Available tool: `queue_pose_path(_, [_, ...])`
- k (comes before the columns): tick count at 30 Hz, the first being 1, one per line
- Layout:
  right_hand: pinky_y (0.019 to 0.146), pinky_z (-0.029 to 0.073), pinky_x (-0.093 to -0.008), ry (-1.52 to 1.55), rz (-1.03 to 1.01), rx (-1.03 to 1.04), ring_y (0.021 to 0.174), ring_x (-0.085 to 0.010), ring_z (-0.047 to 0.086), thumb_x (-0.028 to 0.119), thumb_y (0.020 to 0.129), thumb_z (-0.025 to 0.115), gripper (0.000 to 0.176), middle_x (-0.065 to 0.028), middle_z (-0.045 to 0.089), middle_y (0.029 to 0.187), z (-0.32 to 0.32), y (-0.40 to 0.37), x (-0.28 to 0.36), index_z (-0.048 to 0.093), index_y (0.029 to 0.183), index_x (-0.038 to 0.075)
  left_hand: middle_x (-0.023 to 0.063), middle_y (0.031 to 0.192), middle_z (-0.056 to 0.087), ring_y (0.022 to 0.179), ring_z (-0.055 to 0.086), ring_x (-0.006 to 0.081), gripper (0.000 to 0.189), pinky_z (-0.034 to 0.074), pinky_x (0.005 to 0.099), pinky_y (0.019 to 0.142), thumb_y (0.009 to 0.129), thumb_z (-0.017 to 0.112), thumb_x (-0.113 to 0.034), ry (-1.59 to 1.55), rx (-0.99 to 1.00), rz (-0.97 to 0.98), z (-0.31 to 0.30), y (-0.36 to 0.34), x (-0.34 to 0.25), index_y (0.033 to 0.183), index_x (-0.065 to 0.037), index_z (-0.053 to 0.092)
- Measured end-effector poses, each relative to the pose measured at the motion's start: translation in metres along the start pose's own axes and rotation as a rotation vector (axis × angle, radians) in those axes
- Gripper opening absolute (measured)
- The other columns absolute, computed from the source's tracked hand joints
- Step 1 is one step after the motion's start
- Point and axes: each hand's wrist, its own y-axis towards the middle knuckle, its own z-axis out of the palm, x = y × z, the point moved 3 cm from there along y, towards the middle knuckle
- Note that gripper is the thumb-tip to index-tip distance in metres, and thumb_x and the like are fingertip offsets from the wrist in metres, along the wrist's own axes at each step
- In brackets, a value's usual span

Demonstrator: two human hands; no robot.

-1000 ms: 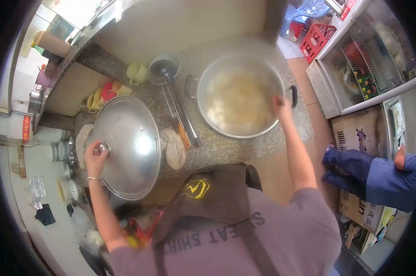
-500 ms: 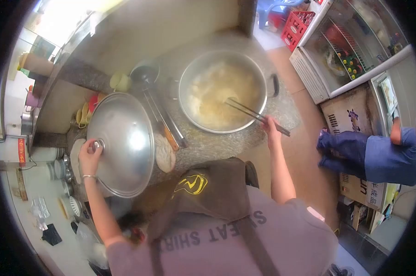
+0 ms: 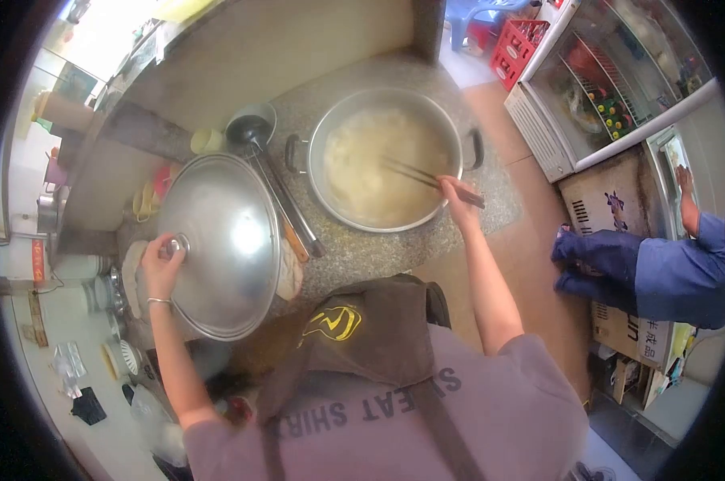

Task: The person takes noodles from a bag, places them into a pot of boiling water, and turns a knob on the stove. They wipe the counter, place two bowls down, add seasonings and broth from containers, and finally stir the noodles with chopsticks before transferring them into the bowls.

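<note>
My left hand (image 3: 160, 264) grips the knob of a large round metal pot lid (image 3: 232, 272), held over the left side of the counter. A pair of dark chopsticks (image 3: 410, 170) is in my right hand (image 3: 458, 200), with the tips down in the pot (image 3: 318, 192). Pale, cloudy liquid (image 3: 362, 164) fills much of this wide two-handled pot, and steam blurs what is in it. Between lid and pot lie a black ladle (image 3: 248, 130) and a long metal tool with a wooden handle (image 3: 296, 240). A folded cloth (image 3: 292, 276) shows partly behind the lid's edge.
Cups (image 3: 208, 142) stand along the wall behind the lid. To the right, past the stone counter (image 3: 370, 252), another person in blue (image 3: 683, 272) stands by cardboard boxes (image 3: 611, 200). A glass-door fridge (image 3: 611, 96) and a red crate (image 3: 516, 52) are at the far right.
My right hand has moved slightly left and up, taking the chopsticks further into the pot. The lid has shifted a little right with my left hand. The other person's hand has risen.
</note>
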Motion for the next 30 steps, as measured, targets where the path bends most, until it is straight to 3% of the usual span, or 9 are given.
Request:
queue_pose_path(2, [0.063, 0.047, -0.024, 0.052, 0.056, 0.184, 0.069, -0.0123, 0.057, 0.015, 0.081, 0.052, 0.02, -0.0069, 0.061, 0.079, 0.003, -0.003, 0.013, 0.059, 0.091, -0.001, 0.0031, 0.081, 0.053, 0.066, 0.049, 0.0096, 0.035, 0.042, 0.0216, 0.059, 0.062, 0.064, -0.009, 0.022, 0.023, -0.028, 0.0, -0.002, -0.002, 0.095, -0.001, 0.056])
queue_pose_path(8, [0.063, 0.048, -0.0248, -0.034, 0.237, 0.34, 0.07, -0.0129, 0.058, 0.015, 0.082, 0.052, 0.02, -0.0086, 0.061, 0.08, -0.024, 0.001, 0.023, 0.059, 0.089, -0.002, 0.0027, 0.081, 0.052, 0.065, 0.048, 0.0085, 0.033, 0.041, 0.0206, 0.057, 0.062, 0.064, -0.008, -0.068, 0.03, -0.071, 0.006, -0.006, 0.005, 0.094, -0.001, 0.056])
queue_pose_path(12, [0.062, 0.047, -0.0237, 0.03, 0.171, 0.152, 0.07, -0.0123, 0.057, 0.015, 0.082, 0.051, 0.021, -0.0082, 0.06, 0.083, -0.033, 0.003, 0.015, 0.058, 0.092, -0.002, 0.0029, 0.08, 0.053, 0.065, 0.048, 0.0092, 0.032, 0.041, 0.021, 0.059, 0.062, 0.064, -0.01, 0.014, 0.036, -0.048, 0.009, -0.006, -0.015, 0.093, -0.002, 0.057])
queue_pose_path(14, [0.062, 0.047, -0.0233, 0.117, 0.06, -0.042, 0.07, -0.0121, 0.057, 0.016, 0.082, 0.051, 0.022, -0.008, 0.06, 0.083, -0.036, 0.001, 0.018, 0.058, 0.093, -0.002, 0.0046, 0.081, 0.054, 0.068, 0.051, 0.0125, 0.032, 0.042, 0.0238, 0.063, 0.063, 0.063, -0.012, 0.094, 0.063, -0.012, 0.014, -0.002, -0.025, 0.093, -0.002, 0.056])
queue_pose_path(18, [0.064, 0.046, -0.0234, 0.053, 0.006, -0.112, 0.069, -0.0118, 0.057, 0.017, 0.082, 0.05, 0.024, -0.0079, 0.06, 0.082, -0.049, -0.007, 0.013, 0.058, 0.094, -0.002, 0.0071, 0.082, 0.056, 0.072, 0.053, 0.0169, 0.032, 0.042, 0.0268, 0.067, 0.061, 0.063, -0.013, 0.056, 0.067, 0.073, 0.033, 0.013, -0.043, 0.091, -0.002, 0.057])
queue_pose_path(21, [0.063, 0.047, -0.0237, 0.07, 0.09, -0.043, 0.069, -0.0123, 0.057, 0.017, 0.082, 0.051, 0.023, -0.0085, 0.06, 0.081, -0.075, -0.019, 0.011, 0.058, 0.094, -0.002, 0.011, 0.084, 0.058, 0.076, 0.055, 0.0224, 0.03, 0.043, 0.0291, 0.069, 0.06, 0.063, -0.017, 0.019, 0.114, 0.148, 0.059, 0.028, -0.085, 0.086, -0.003, 0.06])
queue_pose_path(24, [0.064, 0.048, -0.0253, 0.146, 0.176, -0.02, 0.075, -0.0146, 0.058, 0.017, 0.081, 0.053, 0.024, -0.0096, 0.06, 0.086, -0.107, -0.045, 0.048, 0.058, 0.094, -0.002, 0.0131, 0.087, 0.058, 0.078, 0.056, 0.0267, 0.032, 0.043, 0.0327, 0.071, 0.06, 0.062, -0.02, 0.1, 0.198, 0.247, 0.094, 0.045, -0.132, 0.087, -0.003, 0.06])
queue_pose_path(30, [0.064, 0.049, -0.0274, 0.187, 0.28, -0.256, 0.075, -0.017, 0.059, 0.016, 0.081, 0.054, 0.022, -0.0092, 0.059, 0.086, -0.194, -0.11, 0.092, 0.058, 0.093, -0.002, 0.0182, 0.084, 0.057, 0.08, 0.053, 0.0323, 0.032, 0.042, 0.037, 0.075, 0.059, 0.061, -0.025, 0.121, 0.358, 0.399, 0.199, 0.076, -0.213, 0.084, -0.004, 0.062])
